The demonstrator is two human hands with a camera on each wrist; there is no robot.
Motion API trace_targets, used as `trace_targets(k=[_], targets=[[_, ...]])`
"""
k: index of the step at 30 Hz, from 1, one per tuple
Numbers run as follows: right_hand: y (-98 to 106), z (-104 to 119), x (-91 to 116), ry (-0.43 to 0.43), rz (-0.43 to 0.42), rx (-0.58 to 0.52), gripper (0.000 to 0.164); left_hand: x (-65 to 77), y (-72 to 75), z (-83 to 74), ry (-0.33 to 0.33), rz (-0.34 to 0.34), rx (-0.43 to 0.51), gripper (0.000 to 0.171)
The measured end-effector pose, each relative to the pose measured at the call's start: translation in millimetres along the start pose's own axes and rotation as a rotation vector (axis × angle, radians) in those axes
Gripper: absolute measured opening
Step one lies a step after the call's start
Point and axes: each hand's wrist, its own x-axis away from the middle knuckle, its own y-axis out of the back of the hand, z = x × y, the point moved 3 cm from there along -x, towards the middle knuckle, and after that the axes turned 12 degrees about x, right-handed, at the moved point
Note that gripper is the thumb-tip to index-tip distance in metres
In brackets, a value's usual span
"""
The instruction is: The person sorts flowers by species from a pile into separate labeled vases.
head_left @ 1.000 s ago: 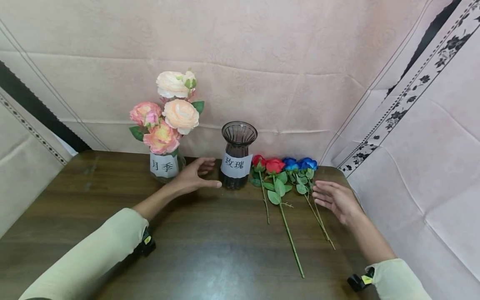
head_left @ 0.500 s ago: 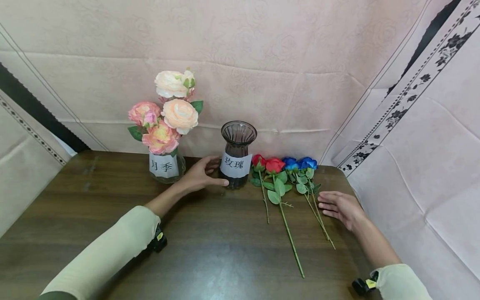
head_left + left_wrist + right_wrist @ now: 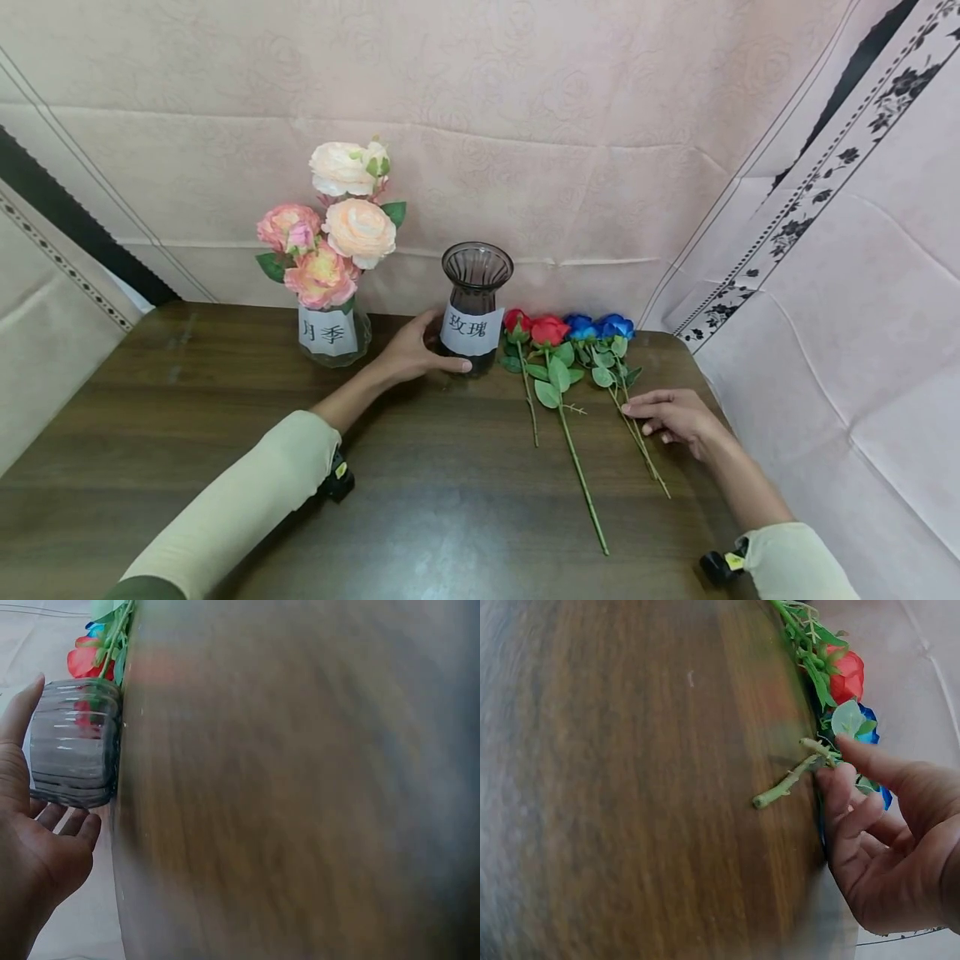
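Note:
A dark ribbed glass vase [image 3: 472,337] with a white paper label stands upright at the middle back of the table. My left hand [image 3: 416,350] holds it low down, thumb across the front and fingers reaching round behind. In the left wrist view the vase [image 3: 71,750] lies between thumb and fingers. Two blue roses [image 3: 615,327] with green leaves lie to the right. With thumb and forefinger, my right hand [image 3: 675,417] pinches at their stems; cut stem ends [image 3: 780,787] stick out past the fingertips in the right wrist view. Two red roses [image 3: 551,332] lie between vase and blue roses.
Left of the vase, a clear glass vase [image 3: 330,337] with a paper label holds pink and cream flowers [image 3: 360,229]. Pale cloth [image 3: 562,150] hangs behind the wooden table [image 3: 420,500], and another sheet [image 3: 847,350] borders its right side.
My left hand has moved right to the dark vase, its thumb sliding across the front. My right hand has drawn back along the blue roses, its fingers closing at the stems.

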Motion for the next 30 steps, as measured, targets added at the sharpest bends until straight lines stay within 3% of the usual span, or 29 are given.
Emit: trace_targets(k=[7,18,30], targets=[[2.1,1.0,-0.9,0.035,0.022,-0.033,0.025,-0.3,-5.8,-0.8,0.010,-0.024,0.004,0.113],[1.3,-0.9,-1.7,0.061,0.108,-0.033,0.045,-4.2,-7.8,0.2,0.005,-0.054,0.007,0.111],[0.5,0.3,1.3,0.056,0.171,-0.179,0.020,-6.5,-7.2,-3.3,-0.034,-0.044,0.011,0.110]])
